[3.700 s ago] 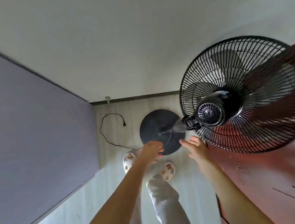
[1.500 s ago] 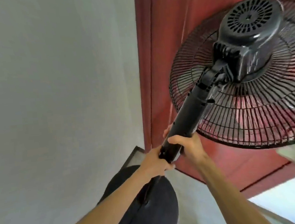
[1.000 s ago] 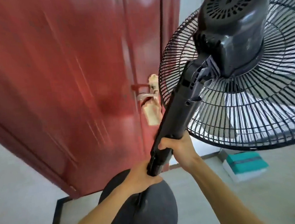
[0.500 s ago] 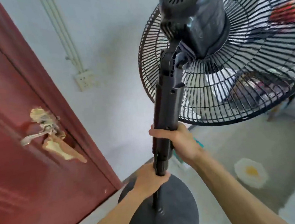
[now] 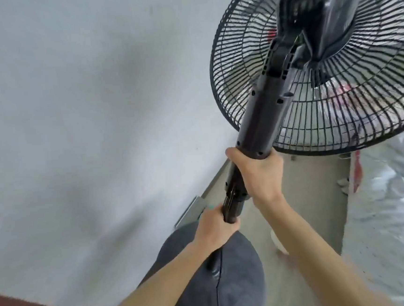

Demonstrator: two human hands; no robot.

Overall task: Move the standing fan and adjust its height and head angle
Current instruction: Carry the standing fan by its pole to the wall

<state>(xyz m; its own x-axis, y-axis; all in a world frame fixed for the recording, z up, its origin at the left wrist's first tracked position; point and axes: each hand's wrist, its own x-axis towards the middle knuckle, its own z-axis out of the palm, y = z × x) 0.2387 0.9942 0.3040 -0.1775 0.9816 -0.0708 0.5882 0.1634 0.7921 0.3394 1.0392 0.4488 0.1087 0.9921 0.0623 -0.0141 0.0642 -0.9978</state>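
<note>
A pale wall (image 5: 70, 115) fills the left; the standing fan (image 5: 261, 120) leans before it, its grille (image 5: 340, 121) at upper right, its round base (image 5: 232, 284) low over the floor (image 5: 321, 191); the right hand (image 5: 259, 172) grips the thick column, the left hand (image 5: 215, 229) the thinner pole below.

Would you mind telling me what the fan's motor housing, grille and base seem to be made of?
Motor housing: glossy black plastic, judging by its bright highlights and moulded ribs. Grille: thin black wires, probably painted metal, though too blurred to be sure. Base: dark grey, matte, likely plastic; a seam line runs across it.
</note>
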